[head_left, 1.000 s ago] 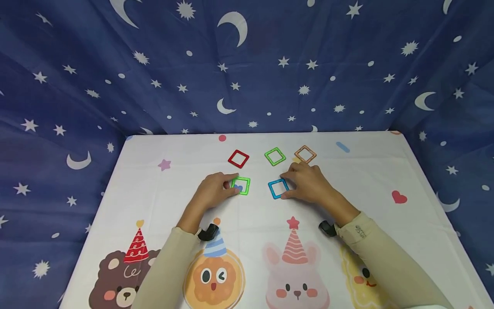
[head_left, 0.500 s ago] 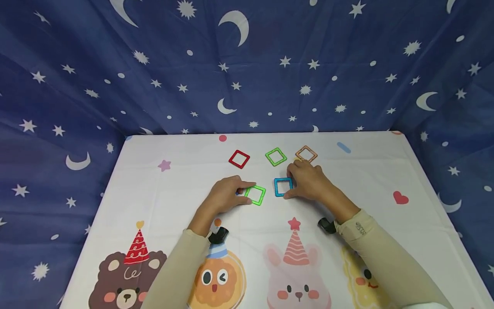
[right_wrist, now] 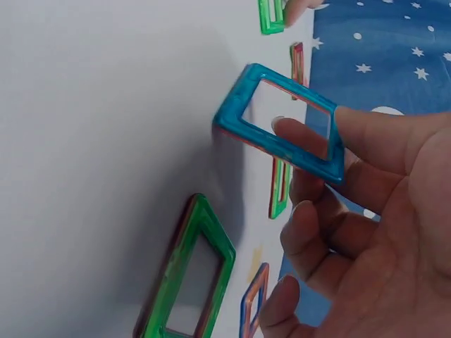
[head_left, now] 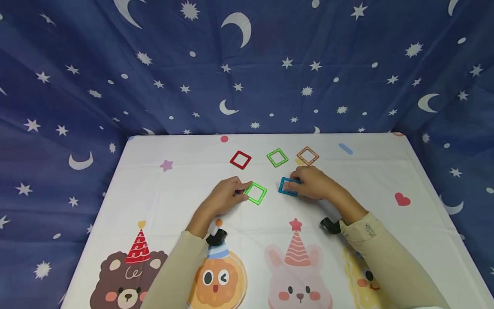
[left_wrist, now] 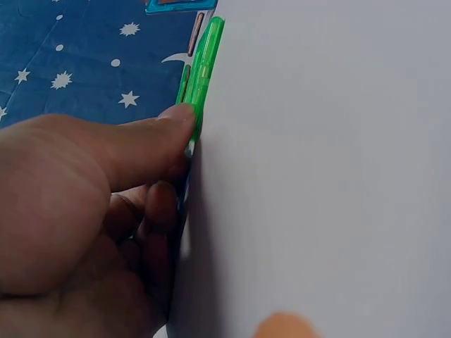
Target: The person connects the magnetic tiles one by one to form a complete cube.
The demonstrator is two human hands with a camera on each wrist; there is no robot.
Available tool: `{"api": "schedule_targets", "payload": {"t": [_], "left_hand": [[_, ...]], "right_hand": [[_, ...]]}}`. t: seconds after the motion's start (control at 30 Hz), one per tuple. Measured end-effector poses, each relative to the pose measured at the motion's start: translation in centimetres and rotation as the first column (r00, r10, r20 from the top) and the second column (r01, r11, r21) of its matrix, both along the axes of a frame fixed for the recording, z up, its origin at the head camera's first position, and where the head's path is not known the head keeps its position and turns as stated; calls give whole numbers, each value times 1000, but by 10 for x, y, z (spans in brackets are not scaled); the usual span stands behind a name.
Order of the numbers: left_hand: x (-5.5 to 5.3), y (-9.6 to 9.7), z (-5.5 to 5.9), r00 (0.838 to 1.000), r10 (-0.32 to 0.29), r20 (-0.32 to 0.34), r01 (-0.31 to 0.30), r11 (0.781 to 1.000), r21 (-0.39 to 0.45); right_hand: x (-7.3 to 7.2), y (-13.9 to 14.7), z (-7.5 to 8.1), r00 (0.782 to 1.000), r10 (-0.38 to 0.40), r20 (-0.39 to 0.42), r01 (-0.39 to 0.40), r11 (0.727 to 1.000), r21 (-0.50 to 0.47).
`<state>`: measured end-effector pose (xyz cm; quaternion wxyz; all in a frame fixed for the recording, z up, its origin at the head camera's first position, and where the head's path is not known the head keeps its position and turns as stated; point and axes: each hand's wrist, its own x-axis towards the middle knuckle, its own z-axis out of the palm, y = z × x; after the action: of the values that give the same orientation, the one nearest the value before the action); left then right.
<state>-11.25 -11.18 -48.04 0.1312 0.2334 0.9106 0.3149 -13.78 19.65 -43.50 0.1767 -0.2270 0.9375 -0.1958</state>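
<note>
My left hand (head_left: pixel 224 196) pinches a green open-centred magnetic tile (head_left: pixel 262 198) between thumb and fingers, low over the white cloth. Seen edge-on in the left wrist view, this green tile (left_wrist: pixel 205 70) tilts off my thumb. My right hand (head_left: pixel 315 183) grips a blue square magnetic tile (head_left: pixel 282 184) by its right side. In the right wrist view the blue tile (right_wrist: pixel 237 105) is tilted, with a reddish rim along its underside. Another green tile (right_wrist: pixel 173 274) lies near the right hand in that view; the hand and arm hide it from the head view.
Along the back of the table lie a red tile (head_left: pixel 234 157), a green tile (head_left: pixel 284 158) and an orange tile (head_left: pixel 314 159). The white tablecloth (head_left: pixel 154 193) carries printed animals and shapes. A dark blue starry curtain (head_left: pixel 173 98) stands behind and at both sides.
My left hand has moved right with its green tile, which has turned. My right hand has shifted slightly right, its fingers closing further on the blue tile, which has turned and tilted.
</note>
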Motion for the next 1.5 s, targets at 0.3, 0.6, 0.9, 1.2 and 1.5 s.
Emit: {"api": "schedule_targets", "payload": {"t": [0.3,0.6,0.9,1.2,1.5], "left_hand": [[-1,-1,0,1000,-15,2,15,1000,19],[2,9,3,996,72,45,-73,997,19],[2,10,2,996,76,36,-76,997,14],[0,10,1,998,56,36,-56,998,-4],[0,10,4,998,58,16,-58,998,-13]], "right_hand": [[0,3,1,980,-91,176,119,981,-155],[-5,-13,-6,887,-267,378,381,885,-267],[-12,-37,-11,854,-224,470,412,843,-346],[-15,-56,-16,887,-197,418,351,876,-332],[-9,-61,-13,932,-168,321,278,900,-335]]}}
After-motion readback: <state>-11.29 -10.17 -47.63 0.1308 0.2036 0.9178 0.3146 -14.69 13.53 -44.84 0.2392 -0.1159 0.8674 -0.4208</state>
